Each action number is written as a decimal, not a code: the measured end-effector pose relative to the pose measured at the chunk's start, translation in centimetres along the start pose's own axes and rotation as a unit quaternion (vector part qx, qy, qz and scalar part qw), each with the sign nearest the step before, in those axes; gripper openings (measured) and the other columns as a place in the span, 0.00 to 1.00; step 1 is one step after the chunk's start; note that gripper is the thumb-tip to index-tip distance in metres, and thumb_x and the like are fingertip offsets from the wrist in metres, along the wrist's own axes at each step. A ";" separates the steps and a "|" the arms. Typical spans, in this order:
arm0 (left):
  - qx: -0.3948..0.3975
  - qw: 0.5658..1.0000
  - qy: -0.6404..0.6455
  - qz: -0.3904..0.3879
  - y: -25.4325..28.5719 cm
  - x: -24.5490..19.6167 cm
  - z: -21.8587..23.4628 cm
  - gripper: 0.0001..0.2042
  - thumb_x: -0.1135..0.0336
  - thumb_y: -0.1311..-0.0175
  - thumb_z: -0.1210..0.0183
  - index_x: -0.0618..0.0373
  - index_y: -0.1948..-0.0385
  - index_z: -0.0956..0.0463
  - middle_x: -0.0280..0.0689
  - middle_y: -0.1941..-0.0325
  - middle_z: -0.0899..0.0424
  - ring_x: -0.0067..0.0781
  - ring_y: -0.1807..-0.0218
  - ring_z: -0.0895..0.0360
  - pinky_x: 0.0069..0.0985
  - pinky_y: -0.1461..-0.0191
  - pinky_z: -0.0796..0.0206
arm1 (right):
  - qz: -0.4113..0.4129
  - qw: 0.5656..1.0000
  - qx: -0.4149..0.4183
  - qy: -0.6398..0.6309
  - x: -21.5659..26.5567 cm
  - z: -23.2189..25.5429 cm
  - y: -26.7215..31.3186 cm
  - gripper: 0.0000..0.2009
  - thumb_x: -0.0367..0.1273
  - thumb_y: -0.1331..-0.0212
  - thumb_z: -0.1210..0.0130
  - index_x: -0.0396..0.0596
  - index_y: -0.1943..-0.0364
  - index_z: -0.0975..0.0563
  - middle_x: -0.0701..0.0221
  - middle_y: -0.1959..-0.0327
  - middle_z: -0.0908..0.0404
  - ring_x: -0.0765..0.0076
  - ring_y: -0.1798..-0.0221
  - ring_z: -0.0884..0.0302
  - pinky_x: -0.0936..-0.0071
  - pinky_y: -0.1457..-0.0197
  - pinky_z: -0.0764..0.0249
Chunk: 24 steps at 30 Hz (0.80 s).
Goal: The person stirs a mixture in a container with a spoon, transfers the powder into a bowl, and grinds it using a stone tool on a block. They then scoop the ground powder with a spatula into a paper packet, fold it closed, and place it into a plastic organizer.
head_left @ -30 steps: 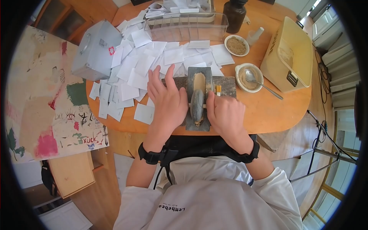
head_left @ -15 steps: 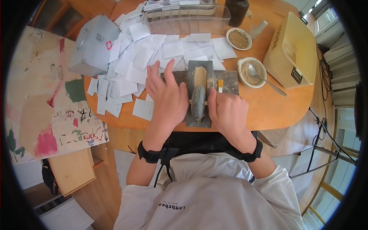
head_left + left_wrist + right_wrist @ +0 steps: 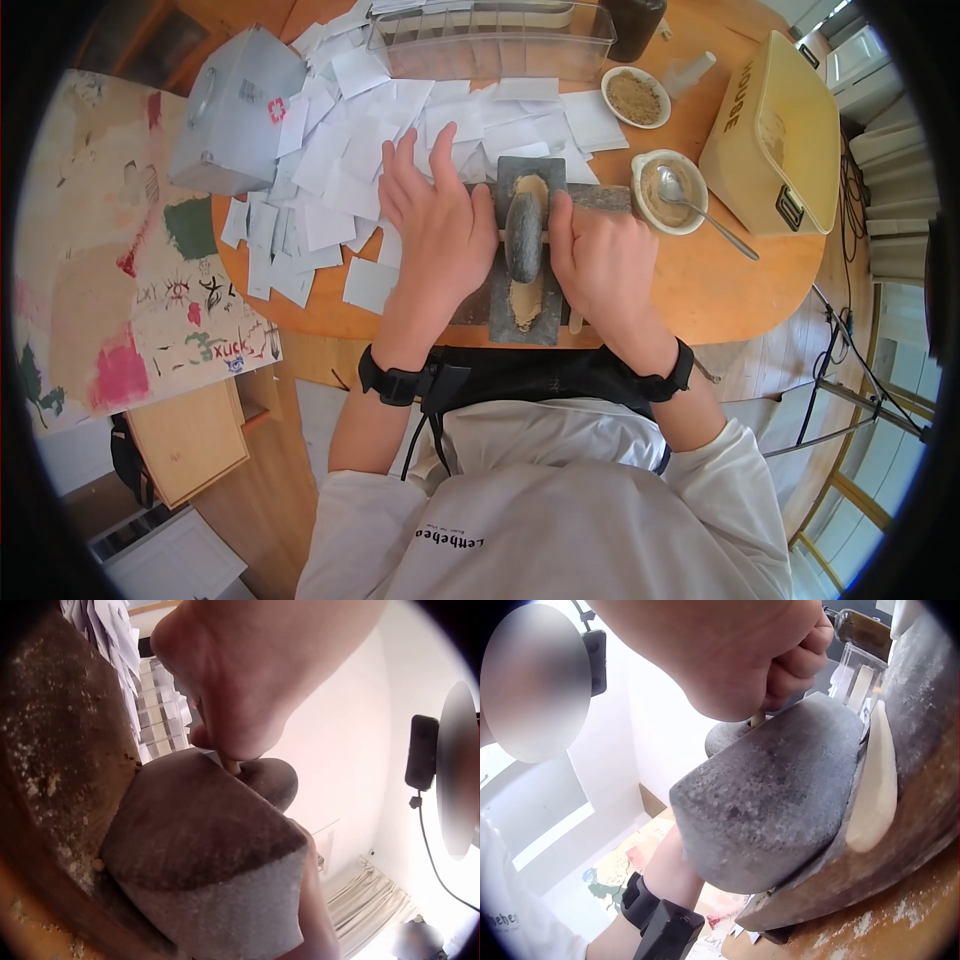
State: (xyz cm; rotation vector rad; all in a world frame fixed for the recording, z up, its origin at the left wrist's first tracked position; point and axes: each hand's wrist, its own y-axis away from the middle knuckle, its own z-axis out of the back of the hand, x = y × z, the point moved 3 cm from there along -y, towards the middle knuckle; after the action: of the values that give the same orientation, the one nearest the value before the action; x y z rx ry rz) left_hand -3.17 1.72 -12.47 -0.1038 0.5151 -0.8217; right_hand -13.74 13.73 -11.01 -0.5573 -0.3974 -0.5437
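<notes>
A grey stone trough (image 3: pixel 552 312) stands on a dark board (image 3: pixel 605 199), with tan powder (image 3: pixel 526 308) showing at both ends of its hollow. Upright in it is a stone wheel (image 3: pixel 523 238) on a thin wooden axle. My left hand (image 3: pixel 437 235) rests at the axle's left end, fingers extended and spread. My right hand (image 3: pixel 607 262) grips the right end, its fingers (image 3: pixel 799 675) curled. In the right wrist view a pale wooden handle (image 3: pixel 874 787) lies beside the trough (image 3: pixel 772 787). The wheel (image 3: pixel 274 784) is partly hidden in the left wrist view.
White papers (image 3: pixel 345 170) cover the table's left, near a silver case (image 3: pixel 235 115) and a clear divided tray (image 3: pixel 490 50). To the right are a powder bowl (image 3: pixel 635 98), another bowl with a spoon (image 3: pixel 725 236), a small white-topped container (image 3: pixel 690 75) and a yellow bin (image 3: pixel 775 150).
The wheel has rolled away from the body, towards the trough's middle, both hands moving with it. Powder now shows at the near end. The brush's yellow part is now hidden by my right hand.
</notes>
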 end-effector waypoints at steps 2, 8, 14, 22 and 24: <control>-0.004 1.000 -0.002 -0.005 -0.5 0.0 0.0 0.29 0.66 0.34 0.50 0.56 0.31 0.47 0.56 0.28 0.54 0.65 0.25 0.61 0.52 0.25 0.70 | 0.003 1.000 -0.005 -0.002 -0.2 -0.2 -0.6 0.21 0.35 0.38 0.45 0.46 0.91 0.26 0.59 0.92 0.30 0.50 0.89 0.30 0.60 0.84 0.35; -0.015 0.999 0.008 -0.040 -2.3 -0.2 -0.2 0.29 0.67 0.34 0.50 0.62 0.33 0.47 0.62 0.30 0.54 0.74 0.28 0.61 0.62 0.28 0.70 | 0.012 1.000 -0.020 0.012 -0.6 -0.3 -2.0 0.21 0.36 0.37 0.46 0.45 0.90 0.25 0.58 0.92 0.30 0.49 0.89 0.30 0.60 0.84 0.35; -0.022 0.999 0.023 -0.044 -3.6 -0.4 -0.6 0.27 0.65 0.32 0.51 0.62 0.33 0.47 0.62 0.30 0.54 0.73 0.28 0.61 0.61 0.28 0.69 | -0.016 1.000 -0.014 0.019 -0.9 0.1 -3.0 0.21 0.37 0.36 0.47 0.43 0.88 0.22 0.56 0.91 0.29 0.47 0.87 0.29 0.58 0.83 0.34; 0.029 0.998 0.057 -0.013 -2.8 -0.2 -0.4 0.28 0.68 0.33 0.52 0.61 0.33 0.48 0.62 0.30 0.55 0.71 0.27 0.62 0.57 0.27 0.71 | -0.033 0.999 0.012 -0.008 -1.0 -0.1 -2.2 0.21 0.35 0.35 0.48 0.44 0.88 0.23 0.57 0.91 0.29 0.48 0.87 0.29 0.59 0.83 0.34; 0.037 0.998 0.049 -0.013 -2.3 -0.2 -0.4 0.28 0.68 0.33 0.52 0.61 0.33 0.49 0.62 0.29 0.56 0.70 0.27 0.63 0.56 0.26 0.71 | -0.029 0.999 0.008 -0.014 -1.0 -0.2 -1.7 0.21 0.35 0.35 0.48 0.44 0.88 0.23 0.57 0.91 0.29 0.48 0.87 0.29 0.59 0.83 0.34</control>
State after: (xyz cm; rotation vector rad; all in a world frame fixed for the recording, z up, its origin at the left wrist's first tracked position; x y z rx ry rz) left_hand -5.02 0.34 -12.13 -0.0027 0.5767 -0.8739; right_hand -15.47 12.73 -10.97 -0.5396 -0.4461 -0.5891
